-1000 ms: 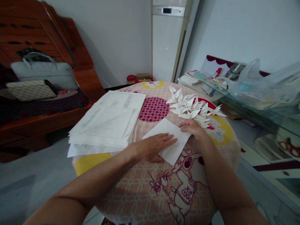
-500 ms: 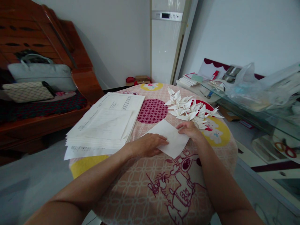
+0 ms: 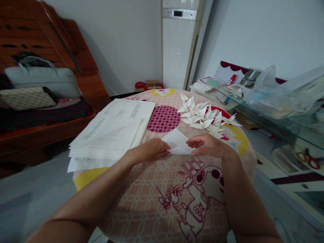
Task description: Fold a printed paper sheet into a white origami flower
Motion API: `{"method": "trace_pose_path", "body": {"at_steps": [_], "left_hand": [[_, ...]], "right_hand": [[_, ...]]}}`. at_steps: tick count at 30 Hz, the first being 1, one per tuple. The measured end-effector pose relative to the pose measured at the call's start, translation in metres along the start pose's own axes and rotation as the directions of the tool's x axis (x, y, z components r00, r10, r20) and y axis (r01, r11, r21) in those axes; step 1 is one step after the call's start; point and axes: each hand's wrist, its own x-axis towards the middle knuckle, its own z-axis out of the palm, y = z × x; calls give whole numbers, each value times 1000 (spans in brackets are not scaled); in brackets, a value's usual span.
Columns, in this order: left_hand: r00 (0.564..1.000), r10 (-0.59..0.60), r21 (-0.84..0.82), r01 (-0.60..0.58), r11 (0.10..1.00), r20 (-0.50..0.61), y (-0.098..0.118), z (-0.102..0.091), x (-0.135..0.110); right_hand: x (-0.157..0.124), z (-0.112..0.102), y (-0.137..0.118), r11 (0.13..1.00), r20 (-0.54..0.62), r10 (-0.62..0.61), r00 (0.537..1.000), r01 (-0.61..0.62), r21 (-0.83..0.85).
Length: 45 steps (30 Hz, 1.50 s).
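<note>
A white folded sheet of paper [image 3: 176,141] sits raised off the round table with its cartoon-print cloth [image 3: 177,199]. My left hand [image 3: 149,151] pinches its near left edge with curled fingers. My right hand [image 3: 209,145] grips its right edge, fingers bent over the paper. Just beyond my right hand lies a pile of several white folded paper figures [image 3: 204,116]. A thick stack of printed sheets [image 3: 113,131] lies to the left of my left hand.
A wooden bench [image 3: 45,111] with a grey bag [image 3: 42,79] stands at the left. A white standing unit [image 3: 177,44] rises behind the table. A glass-topped table [image 3: 275,111] with plastic bags and papers lies to the right.
The sheet lay flat under my palms a second ago. Both hands have drawn toward me and closed on its edges, and the paper now looks smaller and lifted.
</note>
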Motion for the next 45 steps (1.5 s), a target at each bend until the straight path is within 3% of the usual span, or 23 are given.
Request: {"method": "trace_pose_path", "body": {"at_steps": [2,5,9,14,19,25,29,34,45], "left_hand": [[998,2,6,-2,1000,66,-6,-4,3],[999,-50,-18,51,999,17,-15,-4,9],[982,-174,-160,161,974,-69,-23,3,16],[965,-242,-322,198,926,-101,-35,3,16],[917,-385,-192,361,913,-106,-44,2,18],[861,-482,-31,484,874,-164,-41,10,23],[830,-520,91,544,834,-200,-32,14,24],[824,-535,157,562,812,-186,-23,14,23],[838,-508,144,538,831,-200,-30,16,21]], "right_hand": [[2,1,1,995,40,-7,999,11,-95],[9,4,9,979,60,-16,998,28,-203],[21,7,24,971,-75,36,997,-53,-235],[32,12,39,967,-183,98,978,-137,-215],[37,19,48,975,-289,169,942,-203,-93],[40,23,47,926,-369,152,917,-263,-271],[40,25,45,911,-382,151,912,-278,-304],[39,26,41,875,-396,206,895,-350,-334],[40,26,35,863,-383,188,904,-338,-375]]}}
